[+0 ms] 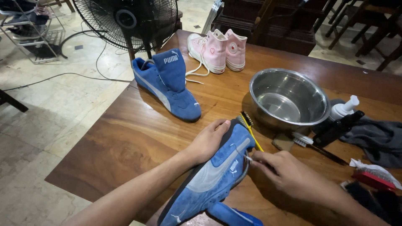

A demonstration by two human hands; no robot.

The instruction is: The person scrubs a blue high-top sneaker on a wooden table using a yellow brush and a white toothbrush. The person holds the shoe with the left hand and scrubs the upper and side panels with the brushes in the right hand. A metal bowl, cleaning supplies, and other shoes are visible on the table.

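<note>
So, lower middle of the frame: left hand (208,142) wraps closed around the blue suede sneaker (213,171), while right hand (289,173) fingers pinch its white lace (248,158) on the wooden table (125,138).

held blue shoe (213,171) heel cut off at bottom edge; right hand (289,173) blurred.
</note>
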